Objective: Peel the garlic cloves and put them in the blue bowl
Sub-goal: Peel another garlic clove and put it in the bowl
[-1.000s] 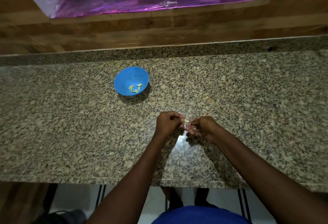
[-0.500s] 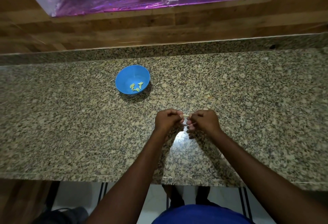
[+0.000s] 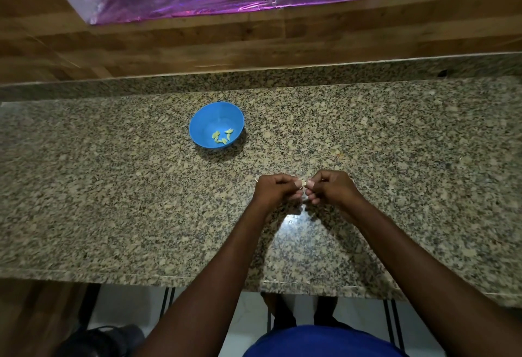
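Both hands barely shifted: my left hand [image 3: 275, 190] and right hand [image 3: 330, 188] pinch what seems one small pale garlic clove [image 3: 302, 183] above the speckled granite desk [image 3: 113, 201]; round blue plastic bowl [image 3: 206, 122] far-left.

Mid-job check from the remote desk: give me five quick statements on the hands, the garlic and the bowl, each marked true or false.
1. Both hands pinch one garlic clove between them. True: the left hand and the right hand meet at it above the granite counter.
2. The blue bowl is empty. False: several pale cloves lie in it.
3. The bowl stands to the left of the hands and farther from the person. True.
4. The right hand is reaching into the bowl. False: it is at the clove, well apart from the bowl.
5. The bowl is tipped on its side. False: it stands upright, mouth up.
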Demonstrator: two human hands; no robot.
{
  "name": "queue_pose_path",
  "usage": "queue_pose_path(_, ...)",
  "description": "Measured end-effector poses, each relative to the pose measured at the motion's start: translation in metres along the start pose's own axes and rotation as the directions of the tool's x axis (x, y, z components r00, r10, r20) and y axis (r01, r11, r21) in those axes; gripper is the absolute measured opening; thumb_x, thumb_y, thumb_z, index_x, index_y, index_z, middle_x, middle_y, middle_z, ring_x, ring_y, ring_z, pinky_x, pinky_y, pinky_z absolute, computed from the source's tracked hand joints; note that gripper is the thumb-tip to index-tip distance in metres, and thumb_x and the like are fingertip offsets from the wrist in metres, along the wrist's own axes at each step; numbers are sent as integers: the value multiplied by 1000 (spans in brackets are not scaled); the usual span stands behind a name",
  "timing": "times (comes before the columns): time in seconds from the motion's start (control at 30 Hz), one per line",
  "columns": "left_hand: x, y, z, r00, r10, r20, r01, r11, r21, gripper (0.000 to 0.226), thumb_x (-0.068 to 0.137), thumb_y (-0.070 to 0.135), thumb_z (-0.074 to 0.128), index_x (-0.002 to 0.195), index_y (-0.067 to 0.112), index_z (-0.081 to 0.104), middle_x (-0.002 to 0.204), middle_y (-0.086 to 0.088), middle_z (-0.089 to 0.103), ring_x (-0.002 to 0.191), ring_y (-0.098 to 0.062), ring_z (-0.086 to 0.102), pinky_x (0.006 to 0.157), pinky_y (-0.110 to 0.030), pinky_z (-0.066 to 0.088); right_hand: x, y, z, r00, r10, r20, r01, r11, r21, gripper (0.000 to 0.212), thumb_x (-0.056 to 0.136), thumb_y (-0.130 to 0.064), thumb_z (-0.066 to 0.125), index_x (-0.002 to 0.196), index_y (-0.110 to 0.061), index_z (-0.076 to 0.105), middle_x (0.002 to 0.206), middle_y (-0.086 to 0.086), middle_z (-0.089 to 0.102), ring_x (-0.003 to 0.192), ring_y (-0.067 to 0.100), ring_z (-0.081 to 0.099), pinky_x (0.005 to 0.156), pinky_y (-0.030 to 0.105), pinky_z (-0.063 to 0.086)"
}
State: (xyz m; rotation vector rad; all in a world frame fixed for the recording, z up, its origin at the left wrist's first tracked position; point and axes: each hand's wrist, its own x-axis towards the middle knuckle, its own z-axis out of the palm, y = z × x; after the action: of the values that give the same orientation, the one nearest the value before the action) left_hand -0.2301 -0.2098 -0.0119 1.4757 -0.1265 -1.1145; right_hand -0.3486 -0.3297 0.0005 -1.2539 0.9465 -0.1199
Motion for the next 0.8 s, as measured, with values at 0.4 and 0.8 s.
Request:
queue_pose_path(0.4,-1,-1,0,991,-98,96,107,990,-95,4,89,-8,65,92,-5,66,79,-13,70,65,-15,68,65,-21,59,10,2,-17,880,317,354,-424,861,281,24,99,6,43,81,-4,56,65,8,65,49,9,60,45,15,52)
queue_pose_path(0.8,4,-5,1,994,-78,-76,90,981,173,9,82,-5,75,88,-11,71,65,-17,70,53,-17,68,56,-23,58,6,2,-2,999,44,-1,-40,903,-428,21,90,-10,69,69,-8,66,64,10,68,51,16,58,45,19,41)
